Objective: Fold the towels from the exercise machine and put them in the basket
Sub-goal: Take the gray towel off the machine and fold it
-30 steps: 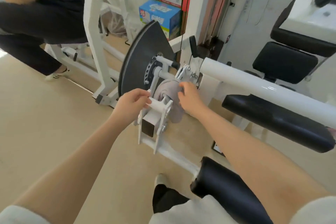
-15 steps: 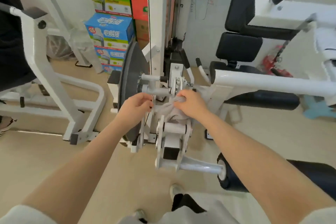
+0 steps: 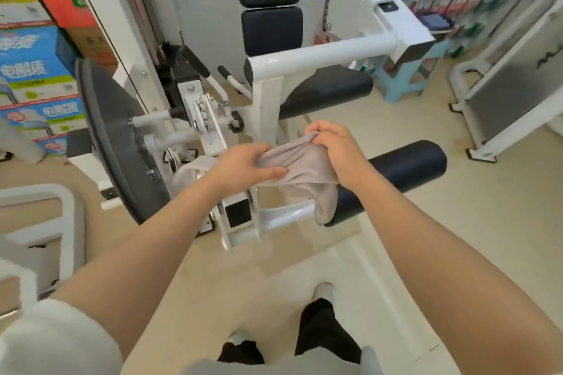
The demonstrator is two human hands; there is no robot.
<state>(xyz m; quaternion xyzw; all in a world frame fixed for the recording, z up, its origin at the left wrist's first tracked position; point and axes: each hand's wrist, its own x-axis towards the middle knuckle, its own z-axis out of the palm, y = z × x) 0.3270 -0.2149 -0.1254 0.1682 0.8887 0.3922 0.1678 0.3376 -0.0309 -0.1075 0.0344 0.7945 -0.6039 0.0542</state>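
Observation:
A small grey towel [image 3: 300, 167] hangs bunched between both my hands, just in front of the white exercise machine [image 3: 320, 55]. My left hand [image 3: 243, 166] grips its left part, fingers curled over the cloth. My right hand [image 3: 336, 143] pinches its upper right edge. One end of the towel trails left past my left wrist toward the machine's white bracket [image 3: 237, 213]; a lower fold droops over the black foam roller [image 3: 405, 167]. No basket shows in this view.
The machine's dark cam plate [image 3: 112, 143] stands at the left, black seat pads [image 3: 271, 30] behind. Stacked cardboard boxes [image 3: 33, 70] sit at far left, a blue stool [image 3: 408, 76] and another white frame [image 3: 502, 100] at right. My feet stand on beige floor [image 3: 457, 237].
Both hands have pulled the grey towel off the machine's pivot and toward me and to the right. The view has swung right, showing the stool and the right-hand frame.

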